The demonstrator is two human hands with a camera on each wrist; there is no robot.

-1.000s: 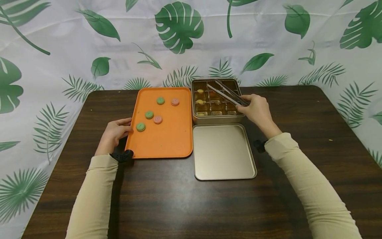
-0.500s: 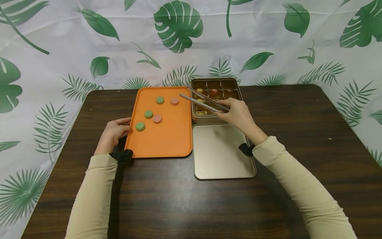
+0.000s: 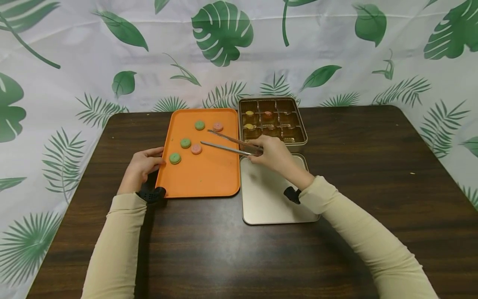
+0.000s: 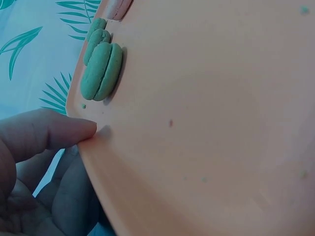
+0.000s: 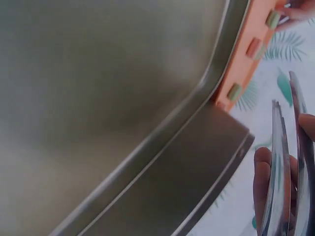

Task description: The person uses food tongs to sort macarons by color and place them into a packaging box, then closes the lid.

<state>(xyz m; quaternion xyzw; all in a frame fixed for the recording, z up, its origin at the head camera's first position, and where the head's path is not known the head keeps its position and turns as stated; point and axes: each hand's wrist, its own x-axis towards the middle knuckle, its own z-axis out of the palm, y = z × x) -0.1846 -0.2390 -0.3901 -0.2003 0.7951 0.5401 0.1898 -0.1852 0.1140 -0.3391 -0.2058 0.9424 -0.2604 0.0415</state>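
swung tongs (image 3: 229,148) left since a second ago, from over tin (image 3: 298,147) to over orange tray (image 3: 209,176). gripping with right hand (image 3: 275,152), tips apart near two pink macarons (image 3: 196,149). pinching tray's left edge with left hand (image 3: 143,165). on tray too: three green macarons (image 3: 185,143). metal lid (image 3: 269,201) before tin, on dark worktop (image 3: 209,249).

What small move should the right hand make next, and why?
Perhaps ease the tongs toward the nearer pink macaron. The right hand holds the tongs open and empty, they appear close to that macaron, and the left hand grips the orange tray.
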